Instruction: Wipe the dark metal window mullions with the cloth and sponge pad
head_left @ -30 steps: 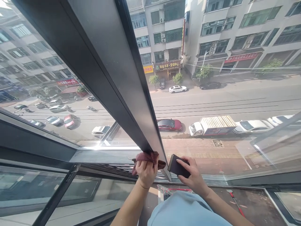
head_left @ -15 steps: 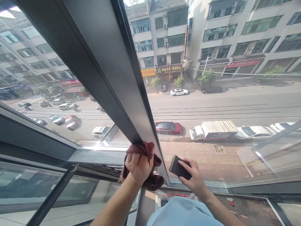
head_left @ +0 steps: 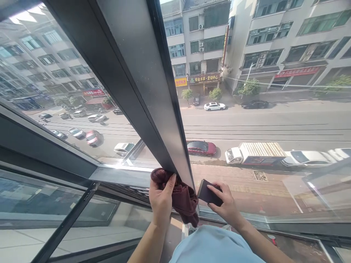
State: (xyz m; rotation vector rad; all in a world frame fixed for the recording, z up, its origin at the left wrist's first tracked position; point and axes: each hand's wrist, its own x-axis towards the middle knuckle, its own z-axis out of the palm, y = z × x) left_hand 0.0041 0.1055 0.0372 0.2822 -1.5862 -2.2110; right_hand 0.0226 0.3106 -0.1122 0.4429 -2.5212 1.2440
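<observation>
A bunched maroon cloth [head_left: 186, 200] is gripped in my left hand [head_left: 161, 199], thumb uppermost. The cloth presses against the lower part of the grey metal window post [head_left: 153, 91], which slants down from the top. To the right of the post, my right hand [head_left: 226, 201] holds a dark, flat rectangular block [head_left: 210, 193] between thumb and fingers. It looks like a sponge or sanding block; its exact kind I cannot make out. The block sits close to the window glass and just beside the cloth's right edge.
A metal sill [head_left: 120, 177] meets the post at the left, above an open-looking window frame [head_left: 71, 219]. Beyond the glass lies a street with a white truck [head_left: 255, 153] and a dark red car [head_left: 201, 148]. A red-handled tool [head_left: 272, 239] lies low at the right.
My left hand has turned, so its thumb now shows on top and the cloth hangs to its right. The view has shifted slightly. My right hand keeps its hold on the block.
</observation>
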